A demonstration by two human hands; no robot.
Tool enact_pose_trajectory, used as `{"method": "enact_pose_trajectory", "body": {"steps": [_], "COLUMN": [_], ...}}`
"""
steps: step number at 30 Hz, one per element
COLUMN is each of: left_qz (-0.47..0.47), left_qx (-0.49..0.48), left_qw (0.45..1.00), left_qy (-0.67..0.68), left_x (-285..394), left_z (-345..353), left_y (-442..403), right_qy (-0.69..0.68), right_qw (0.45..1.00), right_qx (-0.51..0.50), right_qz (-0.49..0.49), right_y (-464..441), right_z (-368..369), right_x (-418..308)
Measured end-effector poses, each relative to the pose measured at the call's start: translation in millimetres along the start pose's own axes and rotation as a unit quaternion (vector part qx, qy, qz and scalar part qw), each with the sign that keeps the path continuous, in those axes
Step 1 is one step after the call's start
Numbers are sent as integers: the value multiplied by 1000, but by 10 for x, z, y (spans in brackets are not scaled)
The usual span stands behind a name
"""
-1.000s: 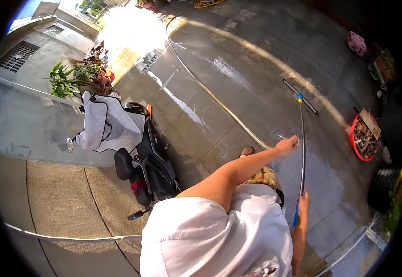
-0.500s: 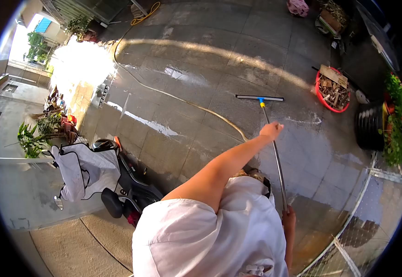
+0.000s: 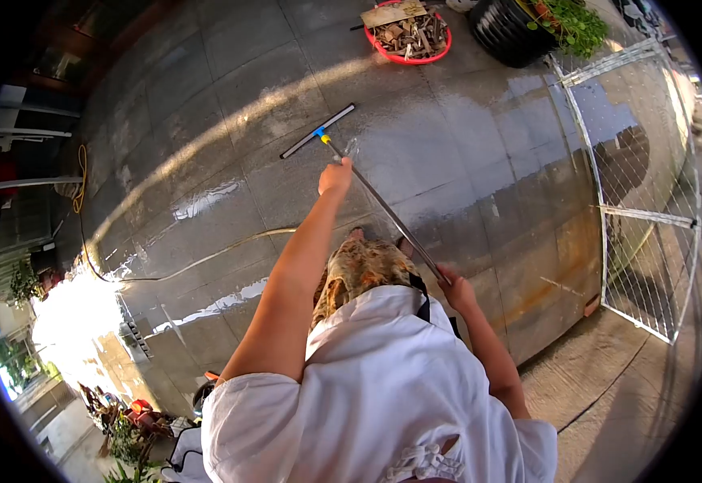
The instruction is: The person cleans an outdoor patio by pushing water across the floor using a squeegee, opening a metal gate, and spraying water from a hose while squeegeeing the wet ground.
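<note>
A squeegee lies across the wet floor, with its long blade [image 3: 306,138] flat on the paving and a blue and yellow joint at the pole. My right hand [image 3: 457,290] grips the upper end of the metal pole [image 3: 391,213]. Stretched forward, my left hand [image 3: 335,176] is closed beside the lower part of the pole, just behind the joint; what its fingers hold is hidden. A thin splash of water shows near it. The hose [image 3: 206,259] runs over the floor from the left and passes behind my left forearm.
A red basket [image 3: 445,42] of wood scraps and a black planter [image 3: 508,30] stand at the top. A white wire-mesh gate [image 3: 600,193] is at the right. Potted plants [image 3: 125,439] are at lower left. My feet are below the pole.
The view has swung right, bringing the mesh gate in fully and pushing the scooter mostly out. The squeegee has turned to a slant, and my left hand is now closer to its joint.
</note>
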State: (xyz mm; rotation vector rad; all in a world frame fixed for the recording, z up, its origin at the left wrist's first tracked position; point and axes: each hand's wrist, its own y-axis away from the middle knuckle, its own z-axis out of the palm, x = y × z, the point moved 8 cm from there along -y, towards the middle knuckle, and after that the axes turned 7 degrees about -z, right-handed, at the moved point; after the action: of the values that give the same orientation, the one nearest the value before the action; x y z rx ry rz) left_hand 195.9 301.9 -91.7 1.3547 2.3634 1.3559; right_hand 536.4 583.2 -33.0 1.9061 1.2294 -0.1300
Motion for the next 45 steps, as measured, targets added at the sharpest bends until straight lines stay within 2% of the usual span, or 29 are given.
{"method": "enact_pose_trajectory", "body": {"steps": [4, 6, 9, 13, 15, 19, 21, 23, 26, 30, 35, 38, 42, 45], "left_qz": [45, 64, 86, 141, 166, 178, 186, 208, 239, 252, 286, 288, 323, 354], "left_qx": [-15, -14, -6, -22, -29, -31, -25, -23, 21, -10, -16, -28, -38, -44], "left_qw": [998, 996, 991, 981, 975, 969, 967, 963, 956, 949, 935, 926, 903, 887], "left_qy": [-42, -65, -98, -129, -142, -167, -170, -168, -167, -192, -207, -242, -281, -293], "left_x": [349, 572, 804, 833, 837, 835, 881, 981, 1003, 1041, 1072, 1013, 1048, 1069], "left_z": [220, 271, 359, 624, 688, 743, 749, 687, 799, 970, 1305, 1558, 1760, 1889], "left_y": [-137, -36, 134, 69, 80, 108, 169, 347, 192, 261, 342, 312, 698, 889], "right_qy": [-10, -46, -145, -174, -182, -149, -198, -155, -102, -106, -179, -207, -227, -235], "right_qw": [993, 986, 955, 933, 920, 937, 929, 945, 953, 947, 922, 897, 885, 883], "right_qx": [30, 64, 74, 121, 118, 125, 136, 170, 178, 148, 170, 160, 182, 217], "right_qz": [117, 147, 247, 290, 325, 290, 282, 231, 223, 266, 299, 357, 364, 344], "right_y": [759, 1179, 1703, 1819, 1576, 755, 336, -70, -228, 488, 1864, 2381, 2298, 1802], "right_z": [-2, 111, 314, 397, 289, 17, -237, -370, -552, -439, 339, 668, 651, 618], "right_x": [542, 868, 1120, 1107, 987, 996, 928, 1063, 1117, 1098, 1165, 1050, 1013, 1336]}}
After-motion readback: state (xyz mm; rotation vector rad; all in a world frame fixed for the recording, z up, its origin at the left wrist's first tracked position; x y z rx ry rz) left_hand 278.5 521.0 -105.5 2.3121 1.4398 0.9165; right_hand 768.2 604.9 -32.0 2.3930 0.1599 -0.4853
